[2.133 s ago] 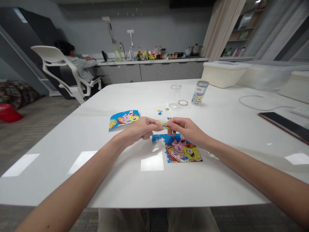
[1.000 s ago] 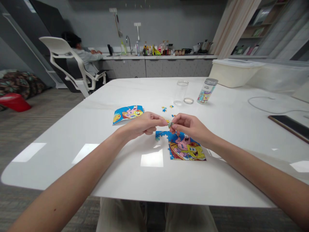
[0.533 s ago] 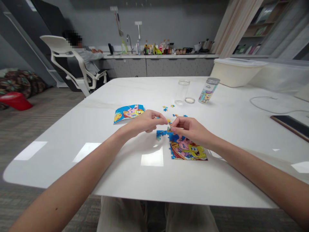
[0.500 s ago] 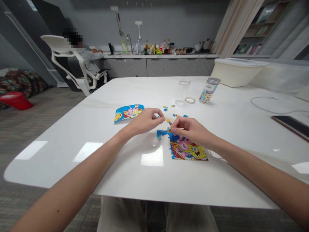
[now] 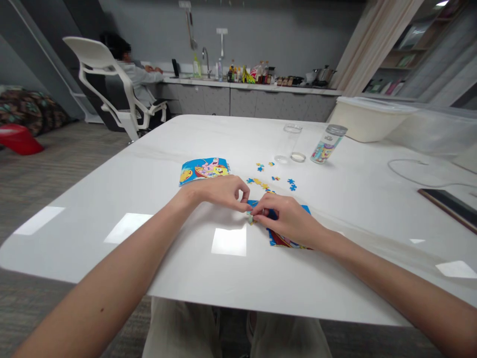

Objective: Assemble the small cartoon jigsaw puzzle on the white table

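A partly joined jigsaw puzzle (image 5: 278, 239) with a cartoon picture lies on the white table, largely covered by my right hand (image 5: 286, 214). Thumb and fingers of that hand pinch a small pale jigsaw piece (image 5: 251, 219) at the puzzle's left side. My left hand (image 5: 225, 191) has its fingers curled, and its thumb tip touches the puzzle's upper left part near the piece. Several loose jigsaw pieces (image 5: 258, 181) lie just beyond both hands. Behind my left hand is a curved picture sheet (image 5: 204, 170) showing similar cartoon figures.
A clear open jar (image 5: 288, 141), its round lid (image 5: 297, 157) and a capped picture canister (image 5: 328, 144) stand farther back. At right are a phone (image 5: 449, 206), a cable (image 5: 398, 171) and plastic bins (image 5: 372, 119). A person (image 5: 139, 77) sits by the far counter.
My left hand has come down and nearer, from the loose pieces to the puzzle's edge. My right hand has brought the piece left and down onto the puzzle's left side. The view has shifted slightly.
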`<state>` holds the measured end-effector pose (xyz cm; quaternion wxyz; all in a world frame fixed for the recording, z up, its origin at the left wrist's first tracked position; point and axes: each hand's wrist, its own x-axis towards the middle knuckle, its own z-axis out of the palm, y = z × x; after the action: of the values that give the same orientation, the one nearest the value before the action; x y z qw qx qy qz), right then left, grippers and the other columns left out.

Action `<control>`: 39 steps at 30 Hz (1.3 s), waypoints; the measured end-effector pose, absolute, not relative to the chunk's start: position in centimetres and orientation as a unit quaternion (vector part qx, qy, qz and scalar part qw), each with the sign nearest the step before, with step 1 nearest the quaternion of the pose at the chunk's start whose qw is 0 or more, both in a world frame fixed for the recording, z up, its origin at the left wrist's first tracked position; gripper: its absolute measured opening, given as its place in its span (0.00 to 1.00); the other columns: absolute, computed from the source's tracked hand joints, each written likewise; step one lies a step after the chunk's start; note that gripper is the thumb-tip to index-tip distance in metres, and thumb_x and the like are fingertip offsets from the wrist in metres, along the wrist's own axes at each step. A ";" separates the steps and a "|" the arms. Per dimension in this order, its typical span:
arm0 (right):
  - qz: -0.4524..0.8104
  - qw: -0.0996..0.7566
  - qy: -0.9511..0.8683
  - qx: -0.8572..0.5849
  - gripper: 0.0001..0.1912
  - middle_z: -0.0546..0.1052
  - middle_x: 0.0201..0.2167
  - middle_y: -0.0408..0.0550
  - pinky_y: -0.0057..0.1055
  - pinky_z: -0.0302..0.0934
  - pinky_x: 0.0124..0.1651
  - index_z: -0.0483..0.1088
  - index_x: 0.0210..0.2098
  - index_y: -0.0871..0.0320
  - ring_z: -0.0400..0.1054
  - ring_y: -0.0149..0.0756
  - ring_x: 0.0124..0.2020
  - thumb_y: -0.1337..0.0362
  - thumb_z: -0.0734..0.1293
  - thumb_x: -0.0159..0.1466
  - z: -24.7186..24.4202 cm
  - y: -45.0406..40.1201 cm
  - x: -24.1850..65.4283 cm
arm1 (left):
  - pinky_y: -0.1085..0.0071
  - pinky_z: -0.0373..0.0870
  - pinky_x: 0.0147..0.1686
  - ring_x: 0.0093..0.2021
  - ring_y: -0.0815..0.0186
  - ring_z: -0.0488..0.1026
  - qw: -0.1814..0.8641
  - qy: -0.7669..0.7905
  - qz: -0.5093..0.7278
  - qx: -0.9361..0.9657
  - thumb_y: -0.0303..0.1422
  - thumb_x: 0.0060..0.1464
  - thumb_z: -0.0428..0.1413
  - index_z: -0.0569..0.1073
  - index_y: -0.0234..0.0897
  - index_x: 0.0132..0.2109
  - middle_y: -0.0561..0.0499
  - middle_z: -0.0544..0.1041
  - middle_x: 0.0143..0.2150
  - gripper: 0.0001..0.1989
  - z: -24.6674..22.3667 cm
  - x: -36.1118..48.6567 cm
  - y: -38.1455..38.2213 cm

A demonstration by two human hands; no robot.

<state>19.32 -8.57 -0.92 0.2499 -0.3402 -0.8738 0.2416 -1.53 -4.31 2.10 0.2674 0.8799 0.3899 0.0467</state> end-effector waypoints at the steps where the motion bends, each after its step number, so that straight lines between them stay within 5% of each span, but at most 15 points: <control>1: 0.237 0.249 -0.876 -0.339 0.05 0.75 0.30 0.45 0.30 0.61 0.35 0.75 0.33 0.55 0.68 0.31 0.30 0.67 0.66 0.61 -1.0 -8.6 19.3 | 0.74 0.58 0.27 0.24 0.70 0.66 0.270 0.388 0.041 0.880 0.40 0.47 0.58 0.76 0.38 0.29 0.55 0.73 0.23 0.10 2.1 -1.6 -4.3; 39: 0.122 0.182 -0.941 -0.260 0.12 0.73 0.32 0.50 0.30 0.60 0.34 0.77 0.38 0.59 0.66 0.33 0.32 0.67 0.61 0.66 -0.8 -9.5 20.2 | 0.73 0.58 0.28 0.27 0.69 0.68 0.293 0.401 -0.028 0.867 0.49 0.47 0.59 0.74 0.38 0.30 0.54 0.75 0.26 0.17 2.2 -1.8 -4.1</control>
<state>20.24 -9.46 -0.78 0.1815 -0.2601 -0.9405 0.1216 -1.83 -4.06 2.17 0.2933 0.8673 0.4012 -0.0282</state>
